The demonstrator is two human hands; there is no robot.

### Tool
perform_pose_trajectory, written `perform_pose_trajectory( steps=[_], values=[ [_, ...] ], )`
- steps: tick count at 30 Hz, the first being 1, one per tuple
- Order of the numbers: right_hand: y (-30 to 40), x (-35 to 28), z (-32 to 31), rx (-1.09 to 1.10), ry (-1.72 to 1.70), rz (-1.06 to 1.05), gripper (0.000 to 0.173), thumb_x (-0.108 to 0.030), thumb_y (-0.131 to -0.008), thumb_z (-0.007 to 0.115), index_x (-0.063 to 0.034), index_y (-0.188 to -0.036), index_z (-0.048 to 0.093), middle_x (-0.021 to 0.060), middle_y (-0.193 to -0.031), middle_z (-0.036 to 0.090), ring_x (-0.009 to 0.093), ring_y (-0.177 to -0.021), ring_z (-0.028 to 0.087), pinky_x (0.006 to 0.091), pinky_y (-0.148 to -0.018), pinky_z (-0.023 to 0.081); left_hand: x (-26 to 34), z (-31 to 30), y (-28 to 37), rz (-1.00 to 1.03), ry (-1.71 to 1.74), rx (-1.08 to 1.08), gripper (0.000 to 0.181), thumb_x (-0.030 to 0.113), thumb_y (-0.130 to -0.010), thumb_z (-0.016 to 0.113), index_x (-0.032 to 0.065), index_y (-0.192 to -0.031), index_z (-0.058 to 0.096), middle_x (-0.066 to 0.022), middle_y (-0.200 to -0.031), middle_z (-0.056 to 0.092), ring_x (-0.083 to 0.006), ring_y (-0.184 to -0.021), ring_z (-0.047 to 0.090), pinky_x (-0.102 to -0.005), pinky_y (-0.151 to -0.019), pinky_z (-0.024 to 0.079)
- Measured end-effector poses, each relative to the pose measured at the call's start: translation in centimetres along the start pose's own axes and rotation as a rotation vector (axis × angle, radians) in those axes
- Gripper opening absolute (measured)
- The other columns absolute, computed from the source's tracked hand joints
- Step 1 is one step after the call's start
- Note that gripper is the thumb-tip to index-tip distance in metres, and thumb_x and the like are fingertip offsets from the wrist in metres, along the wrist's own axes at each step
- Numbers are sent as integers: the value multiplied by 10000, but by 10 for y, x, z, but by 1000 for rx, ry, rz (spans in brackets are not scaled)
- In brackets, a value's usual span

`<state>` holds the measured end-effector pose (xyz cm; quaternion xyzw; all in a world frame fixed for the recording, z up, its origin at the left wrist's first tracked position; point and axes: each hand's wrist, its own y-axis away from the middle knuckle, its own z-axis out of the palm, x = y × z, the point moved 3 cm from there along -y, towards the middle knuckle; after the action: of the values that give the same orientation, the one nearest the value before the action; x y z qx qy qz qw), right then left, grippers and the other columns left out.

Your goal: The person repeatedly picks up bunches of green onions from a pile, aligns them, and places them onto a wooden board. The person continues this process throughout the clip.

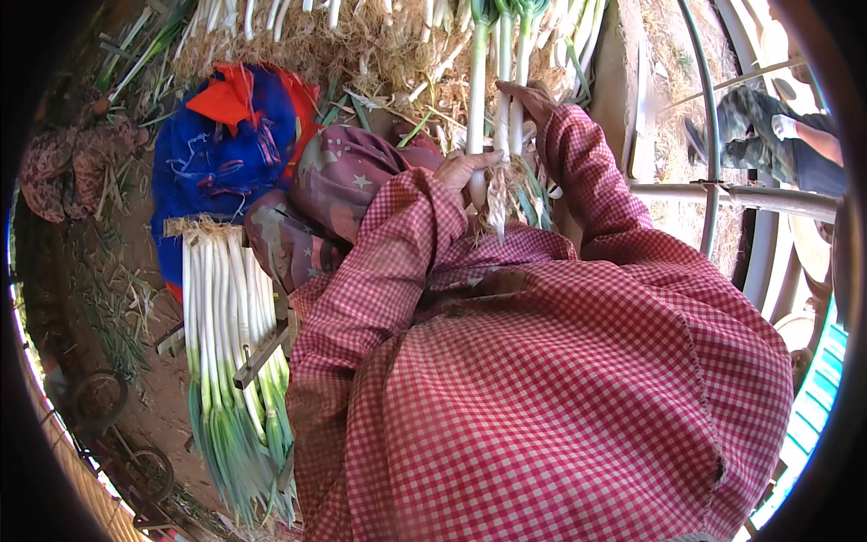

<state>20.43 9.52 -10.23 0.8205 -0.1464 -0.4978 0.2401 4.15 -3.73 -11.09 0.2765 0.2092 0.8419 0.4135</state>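
My left hand is closed around the root end of a thick leek-like green onion, its thumb lying across toward the neighbouring roots. Higher up, my right hand grips two more green onion stalks around their white shanks. All three stand side by side, with green tops toward the far pile. Dry roots and loose peeled skin hang below my left thumb, over my lap. The fingertips of both hands are partly hidden.
A large pile of green onions lies ahead, roots toward me. Trimmed green onions rest on a wooden rack at left, beside a blue and red woven sack. A metal rail runs at right; beyond it is another person.
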Motion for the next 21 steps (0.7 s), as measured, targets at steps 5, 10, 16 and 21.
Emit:
perform_pose_trajectory(
  steps=[5,10,16,21],
  values=[
    [17,4,12,-200,162,-24,598,-567,-827,588,8,-984,636,131,-837,662,176,-603,622,295,-495,528,1,-23,-8,30,118,100,310,153,-802,654,-26,-1034,552,-134,-819,644,-249,-713,654,-438,-658,568],
    [18,11,31,-269,284,-81,773,-659,-853,457,46,-1149,569,162,-907,631,262,-782,639,396,-777,522,11,18,13,50,131,-113,325,232,-842,648,24,-1081,574,-112,-889,663,-245,-740,654,-387,-725,556],
    [119,-57,3,-87,891,-499,608,-407,-821,644,-177,-1348,447,106,-1034,660,210,-832,644,368,-725,532,12,2,-5,119,48,-79,349,233,-882,590,-10,-1129,550,-146,-969,634,-247,-856,642,-393,-738,565],
    [173,-55,28,-321,833,-1093,391,-193,-783,694,-214,-1165,612,35,-1022,662,174,-846,649,380,-747,550,15,1,-4,79,-193,-175,343,263,-894,573,-10,-1102,569,-128,-946,634,-200,-824,635,-326,-647,569]
  ],
)
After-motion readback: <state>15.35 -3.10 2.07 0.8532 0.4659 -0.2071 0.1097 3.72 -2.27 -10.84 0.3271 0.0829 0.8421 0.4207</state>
